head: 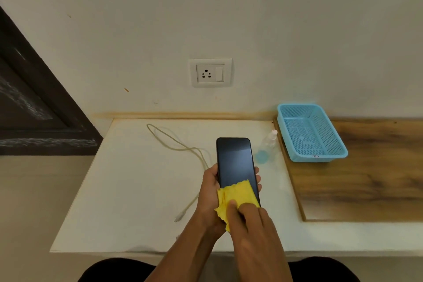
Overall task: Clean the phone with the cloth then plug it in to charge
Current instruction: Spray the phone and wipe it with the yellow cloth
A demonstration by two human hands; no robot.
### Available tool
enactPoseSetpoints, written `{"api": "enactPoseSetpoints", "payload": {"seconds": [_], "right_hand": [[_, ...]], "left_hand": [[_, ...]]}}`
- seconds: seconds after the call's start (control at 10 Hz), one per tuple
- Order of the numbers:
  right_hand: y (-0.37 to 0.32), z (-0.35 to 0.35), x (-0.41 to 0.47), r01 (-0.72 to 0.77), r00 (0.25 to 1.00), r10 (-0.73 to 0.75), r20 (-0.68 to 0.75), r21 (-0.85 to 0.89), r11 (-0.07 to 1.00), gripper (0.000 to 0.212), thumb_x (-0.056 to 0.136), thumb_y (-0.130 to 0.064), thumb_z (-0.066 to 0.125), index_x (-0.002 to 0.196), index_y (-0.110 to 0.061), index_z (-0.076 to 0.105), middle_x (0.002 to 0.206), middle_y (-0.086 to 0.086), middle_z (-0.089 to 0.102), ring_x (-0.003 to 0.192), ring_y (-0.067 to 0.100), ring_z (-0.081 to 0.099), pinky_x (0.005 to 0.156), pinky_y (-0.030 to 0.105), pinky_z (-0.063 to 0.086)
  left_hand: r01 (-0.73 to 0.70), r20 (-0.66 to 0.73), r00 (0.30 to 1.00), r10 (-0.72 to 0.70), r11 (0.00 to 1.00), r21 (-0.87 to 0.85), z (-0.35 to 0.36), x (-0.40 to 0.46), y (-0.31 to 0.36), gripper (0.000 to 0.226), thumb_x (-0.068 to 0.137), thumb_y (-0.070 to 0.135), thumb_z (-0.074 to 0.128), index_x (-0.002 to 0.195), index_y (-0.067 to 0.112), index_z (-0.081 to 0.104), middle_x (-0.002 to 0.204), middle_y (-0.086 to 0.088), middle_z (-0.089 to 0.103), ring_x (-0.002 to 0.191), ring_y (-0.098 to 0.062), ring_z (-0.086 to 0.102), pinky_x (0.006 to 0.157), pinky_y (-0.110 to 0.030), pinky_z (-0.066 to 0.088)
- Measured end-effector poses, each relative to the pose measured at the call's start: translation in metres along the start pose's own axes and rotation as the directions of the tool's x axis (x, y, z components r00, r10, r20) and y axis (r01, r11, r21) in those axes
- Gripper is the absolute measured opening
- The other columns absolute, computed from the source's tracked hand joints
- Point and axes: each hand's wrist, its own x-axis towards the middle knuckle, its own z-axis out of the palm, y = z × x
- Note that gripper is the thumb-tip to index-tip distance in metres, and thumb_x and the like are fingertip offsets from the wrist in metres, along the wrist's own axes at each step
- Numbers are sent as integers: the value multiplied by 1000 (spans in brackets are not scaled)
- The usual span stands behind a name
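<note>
My left hand [209, 192] grips a black phone [235, 160] from below, screen up, held above the white table [128, 190]. A yellow cloth [235, 197] covers the lower part of the screen, and my right hand [249, 220] presses it onto the glass with flat fingers. A white charging cable [178, 146] lies looped on the table to the left of the phone, its plug end [179, 216] near the front. A wall socket [210, 73] with a switch sits on the wall above the table, nothing plugged in.
A small clear spray bottle [266, 146] lies on the table just right of the phone. A blue mesh basket [309, 133] stands on the wooden surface [366, 178] at the right. A dark frame [34, 98] fills the left.
</note>
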Motion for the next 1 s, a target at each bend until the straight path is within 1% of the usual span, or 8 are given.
{"api": "enactPoseSetpoints", "payload": {"seconds": [0.2, 0.3, 0.4, 0.5, 0.6, 0.7, 0.8, 1.0], "right_hand": [[-1, -7, 52, -41, 990, 47, -136, 47, 998, 32, 58, 4, 75, 89, 0, 65, 82, 18, 60, 74, 34, 58, 63, 40, 51], [-9, -16, 83, -65, 983, 66, -173, 8, 998, 34, 63, -4, 74, 96, -3, 65, 84, 14, 61, 74, 26, 58, 61, 36, 53], [-10, -22, 104, -16, 982, 3, -190, -67, 998, 32, 64, -8, 70, 96, -9, 64, 83, 6, 60, 72, 20, 54, 58, 30, 48], [-6, -26, 117, 20, 977, -43, -211, -113, 993, 24, 68, -8, 68, 92, -10, 64, 79, 6, 58, 69, 22, 52, 58, 31, 42], [5, -30, 122, -5, 973, -20, -231, -109, 994, 21, 71, -9, 66, 92, -9, 63, 80, 9, 56, 68, 25, 50, 58, 34, 43], [21, -31, 122, -65, 970, 37, -239, -108, 992, 19, 74, -6, 62, 93, -7, 60, 82, 11, 54, 69, 27, 49, 58, 35, 42], [30, -30, 120, -106, 967, 92, -239, -50, 993, 13, 77, -1, 59, 90, -4, 58, 83, 14, 53, 72, 29, 48, 61, 37, 43], [24, -25, 113, -79, 967, 65, -244, -46, 996, 18, 78, -2, 58, 96, -4, 59, 85, 14, 53, 73, 28, 48, 63, 36, 43]], "left_hand": [[-40, 85, 996, 36, 998, 39, -4, 1, 1, 50, 84, 43, 46, 113, 5, 63, 113, -14, 63, 102, -26, 61, 92, -37, 49], [-72, 64, 995, 73, 997, -6, -8, 3, -1, 41, 82, 41, 51, 103, 10, 68, 104, -9, 69, 95, -22, 67, 80, -34, 55], [-54, 0, 999, 54, 998, -9, -9, 3, 3, 53, 89, 49, 40, 117, 15, 69, 122, -12, 68, 107, -28, 66, 85, -40, 55], [-48, -58, 997, 51, 998, 50, -9, 2, 5, 54, 91, 53, 36, 110, 18, 73, 111, -13, 73, 97, -29, 71, 75, -41, 57], [-81, -60, 994, 87, 993, 91, -9, 4, 5, 52, 91, 52, 39, 88, 21, 79, 89, -8, 77, 79, -24, 74, 65, -36, 59], [-104, -90, 989, 115, 988, 119, -7, 7, 3, 48, 94, 49, 39, 87, 20, 76, 79, -5, 75, 69, -20, 73, 59, -32, 58], [-98, -86, 990, 112, 984, 150, -6, 6, 1, 44, 96, 47, 38, 96, 18, 69, 76, -4, 74, 65, -18, 71, 57, -30, 58], [-79, -52, 995, 87, 987, 142, -12, 7, 3, 46, 93, 49, 41, 84, 19, 75, 74, -5, 74, 65, -19, 72, 56, -31, 58]]}}
